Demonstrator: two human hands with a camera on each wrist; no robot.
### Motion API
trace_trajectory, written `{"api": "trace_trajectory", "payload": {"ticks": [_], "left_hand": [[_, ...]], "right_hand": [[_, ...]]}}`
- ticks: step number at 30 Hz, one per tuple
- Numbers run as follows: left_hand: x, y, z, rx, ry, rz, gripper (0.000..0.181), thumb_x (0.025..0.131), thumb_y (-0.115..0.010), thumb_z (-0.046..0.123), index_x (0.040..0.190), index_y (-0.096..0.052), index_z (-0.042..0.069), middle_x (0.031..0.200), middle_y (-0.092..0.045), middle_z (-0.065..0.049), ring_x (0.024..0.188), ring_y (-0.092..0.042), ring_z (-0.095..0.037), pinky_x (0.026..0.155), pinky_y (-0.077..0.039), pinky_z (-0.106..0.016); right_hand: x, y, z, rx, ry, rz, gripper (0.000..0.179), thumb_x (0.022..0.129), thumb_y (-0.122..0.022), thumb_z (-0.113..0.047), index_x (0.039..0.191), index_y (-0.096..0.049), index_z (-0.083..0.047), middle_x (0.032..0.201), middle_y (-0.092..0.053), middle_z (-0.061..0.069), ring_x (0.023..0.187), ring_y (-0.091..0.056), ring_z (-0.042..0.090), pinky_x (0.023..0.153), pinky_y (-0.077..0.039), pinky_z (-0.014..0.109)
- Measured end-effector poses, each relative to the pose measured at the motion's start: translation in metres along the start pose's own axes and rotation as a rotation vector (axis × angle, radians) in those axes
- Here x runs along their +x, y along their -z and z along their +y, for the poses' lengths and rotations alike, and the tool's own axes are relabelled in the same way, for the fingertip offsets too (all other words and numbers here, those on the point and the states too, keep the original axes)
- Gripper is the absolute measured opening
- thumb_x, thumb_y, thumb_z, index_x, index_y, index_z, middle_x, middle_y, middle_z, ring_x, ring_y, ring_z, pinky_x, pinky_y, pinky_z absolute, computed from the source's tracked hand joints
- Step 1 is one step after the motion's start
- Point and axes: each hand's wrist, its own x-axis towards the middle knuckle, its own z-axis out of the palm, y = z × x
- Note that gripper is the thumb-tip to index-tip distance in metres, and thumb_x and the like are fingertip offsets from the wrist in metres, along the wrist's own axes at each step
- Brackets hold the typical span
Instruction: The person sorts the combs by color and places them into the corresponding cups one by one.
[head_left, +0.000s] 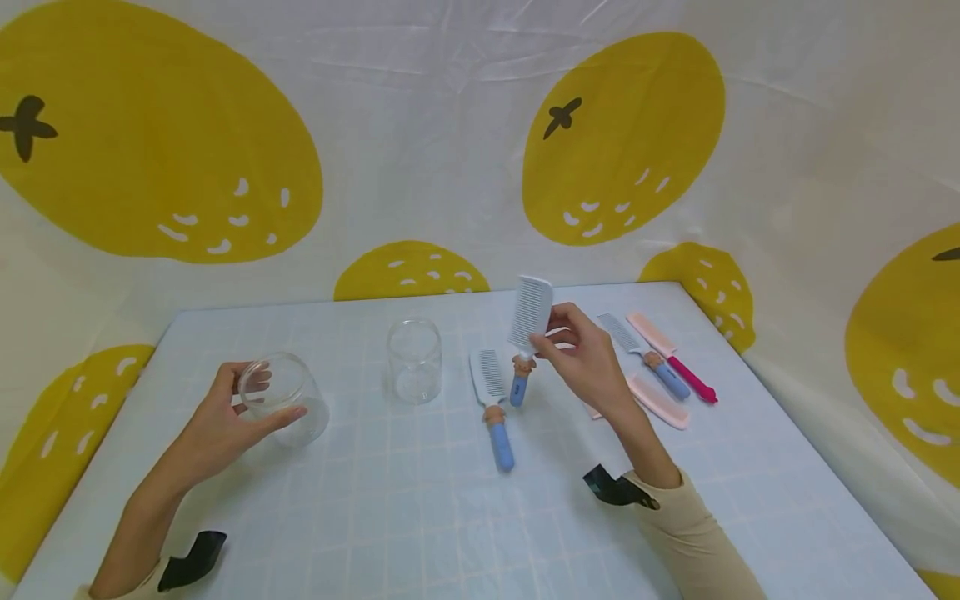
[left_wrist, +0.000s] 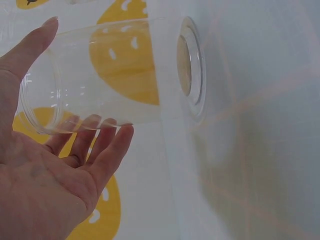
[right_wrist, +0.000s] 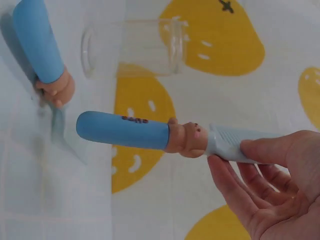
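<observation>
I see the right hand (head_left: 585, 358) pinching a white plastic-looking comb with a rounded blue handle (head_left: 531, 312), handle down above the table, and the left hand (head_left: 213, 429) gripping a clear cylindrical jar (head_left: 311, 421); I judge this a carrying step, calling next for a firm pinch and a steady jar. Pale-blue checked cloth (head_left: 375, 525) covers the tabletop, before a white sheet printed with yellow fruit (head_left: 420, 150).

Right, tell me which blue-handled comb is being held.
The comb in the right hand, handle down; the left comb and right comb, also blue-handled, lie on the table.
</observation>
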Motion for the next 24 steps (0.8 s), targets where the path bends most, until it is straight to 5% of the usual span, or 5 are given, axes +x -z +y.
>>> {"api": "trace_trajectory", "payload": {"ticks": [24], "left_hand": [[-0.001, 0.0, 0.001, 0.002, -0.001, 0.003, 0.093, 0.09, -0.079, 0.044, 0.144, -0.02, -0.004, 0.147, -0.033, -0.031, 0.138, -0.033, -0.048, 0.105, -0.034, -0.072]], "right_hand": [[0.018, -0.046, -0.051, 0.217, 0.045, -0.087, 0.035, 0.095, -0.073, -0.003, 0.127, -0.059, -0.002, 0.111, -0.066, 0.013, 0.093, -0.073, 0.026, 0.081, -0.062, 0.035]]}}
